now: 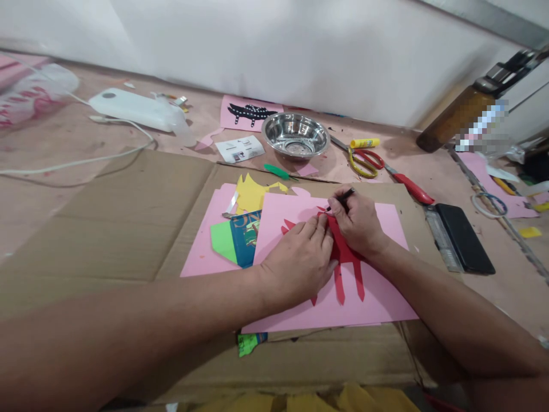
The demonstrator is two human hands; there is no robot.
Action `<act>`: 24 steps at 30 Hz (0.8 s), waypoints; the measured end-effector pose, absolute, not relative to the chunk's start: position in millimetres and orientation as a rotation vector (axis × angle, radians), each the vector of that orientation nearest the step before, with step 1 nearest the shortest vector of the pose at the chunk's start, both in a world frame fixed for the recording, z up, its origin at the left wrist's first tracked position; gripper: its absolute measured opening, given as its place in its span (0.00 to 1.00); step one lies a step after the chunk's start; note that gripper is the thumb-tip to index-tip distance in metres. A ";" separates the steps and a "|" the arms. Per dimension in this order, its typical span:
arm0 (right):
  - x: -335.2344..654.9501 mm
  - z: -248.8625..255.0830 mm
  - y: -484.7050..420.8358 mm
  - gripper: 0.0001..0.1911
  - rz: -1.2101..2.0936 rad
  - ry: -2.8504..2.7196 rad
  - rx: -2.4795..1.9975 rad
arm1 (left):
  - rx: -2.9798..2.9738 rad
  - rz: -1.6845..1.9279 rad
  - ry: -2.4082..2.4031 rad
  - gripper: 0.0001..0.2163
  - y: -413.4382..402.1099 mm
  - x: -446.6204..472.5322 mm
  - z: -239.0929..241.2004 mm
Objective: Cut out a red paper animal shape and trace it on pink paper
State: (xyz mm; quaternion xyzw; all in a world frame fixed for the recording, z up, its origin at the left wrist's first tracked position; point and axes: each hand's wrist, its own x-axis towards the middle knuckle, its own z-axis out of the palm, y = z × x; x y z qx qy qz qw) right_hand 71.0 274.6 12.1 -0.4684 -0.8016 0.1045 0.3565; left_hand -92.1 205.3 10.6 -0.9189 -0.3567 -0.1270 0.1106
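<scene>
Just right of centre, the red paper cutout (342,250) could skid on the pink sheet (386,294) if the left hand (302,260), flat and gripping nothing, lifted while the right hand (359,223), fingers pinched shut, steered its black pen (345,195).

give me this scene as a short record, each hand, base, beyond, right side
left hand: lying on a red paper cut-out with pointed strips
right hand: gripping a slim black pen-like tool, tip near the cut-out's far edge
base: large pink paper sheet, over flat brown cardboard
beyond: shiny round metal bowl, red-and-yellow-handled metal scissors
right side: flat black rectangular phone-like object
</scene>
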 end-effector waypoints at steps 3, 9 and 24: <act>69.5 11.8 274.8 0.06 0.275 -2.071 -1.220 | -2.695 -0.378 -1.050 0.23 205.6 -92.0 10.4; 68.2 11.3 275.6 0.08 0.262 -2.101 -1.197 | -2.703 -0.386 -1.032 0.23 205.4 -91.8 9.3; 63.4 10.4 275.5 0.08 0.279 -2.092 -1.179 | -2.681 -0.405 -1.015 0.22 206.2 -91.5 9.1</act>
